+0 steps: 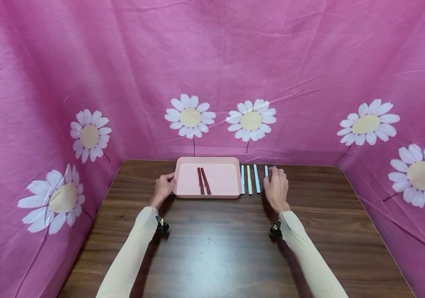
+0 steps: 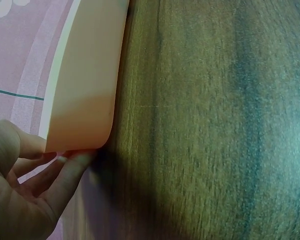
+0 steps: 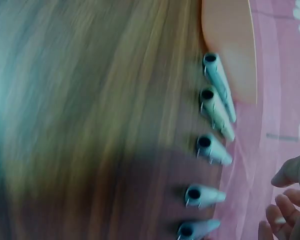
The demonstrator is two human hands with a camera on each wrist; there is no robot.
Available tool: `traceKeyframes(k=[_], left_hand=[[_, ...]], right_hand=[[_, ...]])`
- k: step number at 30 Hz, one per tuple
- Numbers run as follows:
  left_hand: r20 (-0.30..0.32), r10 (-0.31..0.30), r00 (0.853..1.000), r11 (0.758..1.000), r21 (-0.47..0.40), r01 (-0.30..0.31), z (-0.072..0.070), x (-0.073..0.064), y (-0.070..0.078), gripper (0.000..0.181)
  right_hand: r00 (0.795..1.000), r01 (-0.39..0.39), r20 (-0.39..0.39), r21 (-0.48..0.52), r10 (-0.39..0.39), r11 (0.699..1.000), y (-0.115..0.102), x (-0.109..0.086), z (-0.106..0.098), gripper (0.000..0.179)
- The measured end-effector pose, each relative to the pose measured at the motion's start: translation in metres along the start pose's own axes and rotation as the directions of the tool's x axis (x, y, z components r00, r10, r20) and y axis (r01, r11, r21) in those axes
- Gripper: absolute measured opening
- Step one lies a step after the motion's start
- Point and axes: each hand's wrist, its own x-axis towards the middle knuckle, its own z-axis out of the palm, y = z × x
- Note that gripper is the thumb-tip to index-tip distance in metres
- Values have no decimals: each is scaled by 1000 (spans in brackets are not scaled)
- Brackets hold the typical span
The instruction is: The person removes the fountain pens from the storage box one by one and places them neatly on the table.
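A pink rectangular tray (image 1: pixel 224 178) lies near the table's far edge. Two dark red pens (image 1: pixel 200 181) rest in it, slightly splayed. My left hand (image 1: pixel 164 189) pinches the tray's left wall; in the left wrist view the thumb is at the rim and the fingers are against the corner below. Right of the tray stands a row of pale pens: a light blue pen (image 1: pixel 242 180), a green pen (image 1: pixel 249 180), another blue pen (image 1: pixel 257 179) and further pens (image 3: pixel 202 196) partly behind my right hand (image 1: pixel 276 189). That hand hovers over the row's right end, fingers loosely bent, with nothing visible in them.
The brown wooden table (image 1: pixel 208 248) extends in front of the tray and to both sides. A pink cloth (image 1: pixel 212 62) printed with large daisies hangs around its back and sides. Each wrist carries a small dark camera (image 1: pixel 162 224).
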Motion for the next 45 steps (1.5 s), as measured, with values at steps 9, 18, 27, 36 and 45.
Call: traceKeyframes(k=[9,18,27,36,45], left_hand=[[6,1,1000,1000,14,-1,-1,2,-2,39],[-16,5,1000,1000,18,-5,-4,4,-6,40],[-25,15,1000,998,55,-14,-2,3,-6,39],[-28,16,999,998,59,-15,-3,4,-5,39],[-7,4,1000,999,50,-4,2,1,-1,40]], right_hand=[[993,114,-23,45,-113,992,-38,-4,19,33],[925,380,12,27,-381,924,-78,-17,51,30],[900,390,185,66,-395,919,-100,-26,70,22],[908,195,350,136,-231,971,-127,-29,84,30],[869,73,487,36,-81,997,-141,-35,99,30]])
